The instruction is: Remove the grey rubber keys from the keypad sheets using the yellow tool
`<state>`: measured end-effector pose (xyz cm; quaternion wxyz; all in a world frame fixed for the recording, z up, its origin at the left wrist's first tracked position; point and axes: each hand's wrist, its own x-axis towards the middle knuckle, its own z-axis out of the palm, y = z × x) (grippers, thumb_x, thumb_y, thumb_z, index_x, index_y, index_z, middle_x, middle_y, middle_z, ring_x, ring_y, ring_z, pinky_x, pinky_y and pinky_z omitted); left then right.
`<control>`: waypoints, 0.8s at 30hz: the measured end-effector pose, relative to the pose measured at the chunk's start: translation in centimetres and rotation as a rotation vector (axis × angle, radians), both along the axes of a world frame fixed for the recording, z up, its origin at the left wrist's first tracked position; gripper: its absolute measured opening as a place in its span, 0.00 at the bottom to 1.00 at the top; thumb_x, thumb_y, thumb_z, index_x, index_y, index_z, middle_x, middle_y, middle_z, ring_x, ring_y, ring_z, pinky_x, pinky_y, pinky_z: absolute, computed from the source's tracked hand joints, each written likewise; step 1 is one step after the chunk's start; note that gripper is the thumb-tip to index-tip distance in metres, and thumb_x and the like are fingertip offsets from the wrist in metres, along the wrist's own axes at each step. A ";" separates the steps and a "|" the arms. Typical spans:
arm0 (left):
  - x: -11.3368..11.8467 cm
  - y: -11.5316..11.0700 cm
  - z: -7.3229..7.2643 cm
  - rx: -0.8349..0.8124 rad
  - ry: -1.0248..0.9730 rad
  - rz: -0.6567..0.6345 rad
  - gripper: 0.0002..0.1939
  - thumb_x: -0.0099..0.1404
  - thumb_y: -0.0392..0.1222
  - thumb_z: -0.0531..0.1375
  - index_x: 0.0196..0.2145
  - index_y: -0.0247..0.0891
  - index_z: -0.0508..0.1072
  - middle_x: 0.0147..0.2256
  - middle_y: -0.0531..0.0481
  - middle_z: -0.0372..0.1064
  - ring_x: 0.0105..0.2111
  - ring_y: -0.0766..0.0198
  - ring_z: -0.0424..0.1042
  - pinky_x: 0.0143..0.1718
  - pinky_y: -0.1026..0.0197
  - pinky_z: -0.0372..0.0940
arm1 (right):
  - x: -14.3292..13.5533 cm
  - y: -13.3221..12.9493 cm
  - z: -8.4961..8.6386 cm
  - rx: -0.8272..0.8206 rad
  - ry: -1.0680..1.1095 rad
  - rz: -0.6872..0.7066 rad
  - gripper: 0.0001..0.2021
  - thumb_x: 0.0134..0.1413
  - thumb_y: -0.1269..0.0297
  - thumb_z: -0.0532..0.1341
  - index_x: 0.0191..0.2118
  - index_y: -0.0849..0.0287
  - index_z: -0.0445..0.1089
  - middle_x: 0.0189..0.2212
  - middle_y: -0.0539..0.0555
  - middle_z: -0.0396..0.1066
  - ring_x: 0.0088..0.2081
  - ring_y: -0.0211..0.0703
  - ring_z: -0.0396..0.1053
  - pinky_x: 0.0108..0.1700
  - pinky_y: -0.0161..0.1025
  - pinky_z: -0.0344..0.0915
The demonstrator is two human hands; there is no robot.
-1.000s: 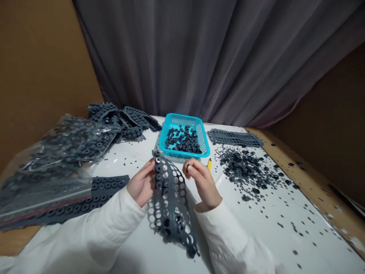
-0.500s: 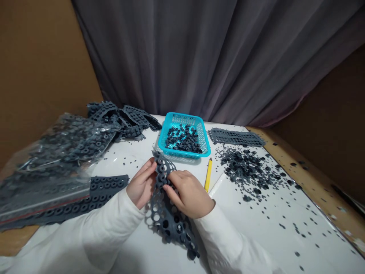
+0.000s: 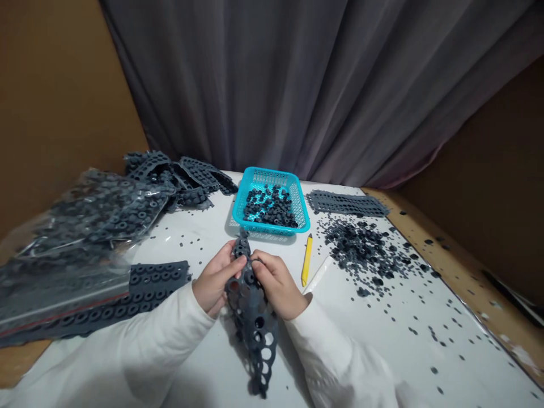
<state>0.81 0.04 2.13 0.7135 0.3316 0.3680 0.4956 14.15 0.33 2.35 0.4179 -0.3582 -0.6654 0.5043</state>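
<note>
A dark grey rubber sheet (image 3: pixel 254 311) full of round holes hangs between my hands, its lower end toward me over the white table. My left hand (image 3: pixel 217 279) is closed on its left edge near the top, thumb on the front. On the right side, my right hand (image 3: pixel 278 283) pinches the same sheet with thumb and forefinger. Just beyond my hands stands a turquoise basket (image 3: pixel 306 212) with many small dark rubber pieces (image 3: pixel 276 207) in it.
A clear bag of rubber pieces (image 3: pixel 97 215) lies left, over ringed sheets (image 3: pixel 159 277); more sheets (image 3: pixel 195 173) are piled behind. To the right are a yellow cutter (image 3: pixel 306 260), a white strip (image 3: pixel 318 273), a scrap heap (image 3: pixel 361 246) and a flat perforated sheet (image 3: pixel 346 203).
The held sheet has turned, and its lower end has swung left. My right hand has shifted slightly, its fingers now pinching at the sheet's right edge. The view has shifted a little.
</note>
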 end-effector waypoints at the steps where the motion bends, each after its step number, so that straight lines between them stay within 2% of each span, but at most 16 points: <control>1: 0.0 -0.1 0.3 -0.032 -0.075 0.009 0.22 0.50 0.44 0.67 0.39 0.37 0.63 0.19 0.60 0.57 0.16 0.75 0.56 0.18 0.71 0.52 | -0.3 -0.1 -0.1 -0.093 0.121 -0.018 0.11 0.55 0.62 0.49 0.25 0.59 0.59 0.20 0.47 0.58 0.23 0.34 0.54 0.26 0.32 0.51; 4: 0.0 -0.2 0.7 -0.104 -0.225 0.029 0.21 0.47 0.40 0.69 0.37 0.36 0.65 0.19 0.60 0.56 0.16 0.77 0.55 0.18 0.73 0.53 | -1.1 -0.2 -0.4 -0.309 0.363 -0.112 0.11 0.51 0.58 0.53 0.24 0.58 0.57 0.17 0.44 0.50 0.20 0.33 0.48 0.23 0.32 0.47; 9: -0.3 -0.1 0.2 -0.147 -0.308 0.027 0.18 0.48 0.37 0.68 0.36 0.36 0.66 0.18 0.60 0.56 0.15 0.77 0.56 0.17 0.74 0.52 | -1.9 0.0 -0.4 -0.418 0.469 -0.226 0.13 0.45 0.56 0.55 0.20 0.57 0.54 0.15 0.43 0.47 0.18 0.33 0.44 0.20 0.32 0.44; 15: -0.3 0.0 0.5 -0.114 -0.293 -0.039 0.15 0.50 0.38 0.66 0.35 0.37 0.67 0.19 0.57 0.62 0.16 0.72 0.62 0.15 0.72 0.54 | -2.1 0.0 -0.6 -0.660 0.623 -0.219 0.16 0.40 0.54 0.58 0.21 0.56 0.49 0.16 0.43 0.43 0.17 0.31 0.41 0.18 0.31 0.40; 17: -0.2 0.0 0.6 -0.097 -0.280 -0.042 0.15 0.50 0.38 0.66 0.35 0.36 0.67 0.20 0.56 0.64 0.17 0.71 0.64 0.16 0.71 0.56 | -2.1 0.0 -0.8 -0.690 0.632 -0.223 0.16 0.41 0.54 0.57 0.21 0.56 0.48 0.16 0.43 0.42 0.17 0.31 0.41 0.18 0.31 0.39; 19: -0.1 -0.1 0.7 -0.076 -0.257 -0.027 0.16 0.51 0.38 0.65 0.37 0.36 0.67 0.22 0.55 0.65 0.18 0.71 0.64 0.18 0.70 0.57 | -2.0 0.0 -1.0 -0.613 0.582 -0.214 0.15 0.43 0.54 0.56 0.21 0.56 0.49 0.16 0.43 0.44 0.18 0.32 0.42 0.19 0.31 0.41; 24: 0.0 -0.1 0.2 0.061 -0.128 0.023 0.19 0.53 0.40 0.65 0.41 0.38 0.63 0.24 0.57 0.61 0.19 0.74 0.60 0.21 0.70 0.57 | -0.6 0.0 -0.6 -0.139 0.233 -0.028 0.13 0.54 0.57 0.52 0.25 0.60 0.61 0.20 0.47 0.57 0.23 0.35 0.54 0.27 0.33 0.52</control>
